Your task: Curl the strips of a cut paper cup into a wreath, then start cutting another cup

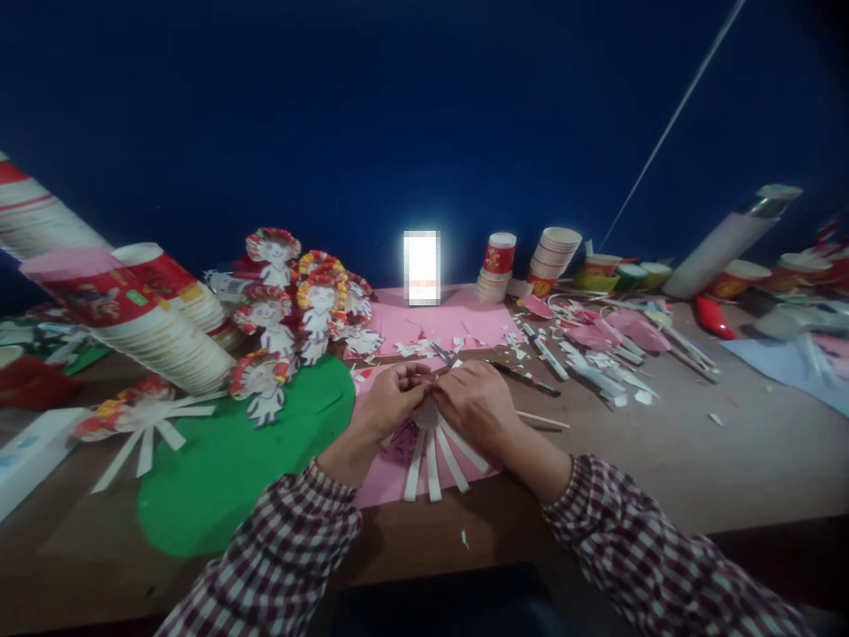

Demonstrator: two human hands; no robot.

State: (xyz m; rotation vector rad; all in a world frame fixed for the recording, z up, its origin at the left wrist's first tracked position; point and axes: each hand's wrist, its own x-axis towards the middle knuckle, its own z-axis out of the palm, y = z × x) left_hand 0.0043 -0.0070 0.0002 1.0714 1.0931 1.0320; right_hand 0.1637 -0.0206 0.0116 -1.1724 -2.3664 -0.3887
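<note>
Cup stack [172, 349], paper, leaning, at far left of the bench [663, 478]. Fanned offcut [144, 447], pale strips spread, just in front of the stack. Green sheet [245, 469], flat, with paper figures [263, 398] standing along its far side. Left hand [391, 398], above a pink sheet [379, 482]: fingers curled inward, tips close to those of its partner; whether they grip anything cannot be told. Cut cup piece [428, 414], one, with white strips [433, 464]: between the hands and on their near side, its round centre just below the meeting fingertips. Strips fan from that centre toward the wearer, the middle ones nearly straight back, the outermost slanting right; lengthwise, the fan runs from fingertips to near edge. Right hand [474, 398], the nearer of the two: bent fingers over the upper right of the piece, heel beside the outermost strip; grip hidden, so hold cannot be told. Thin stick [544, 420], beyond the right wrist, pointing off rightward. Dark pen [531, 380], slightly farther out, lying aslant.
</note>
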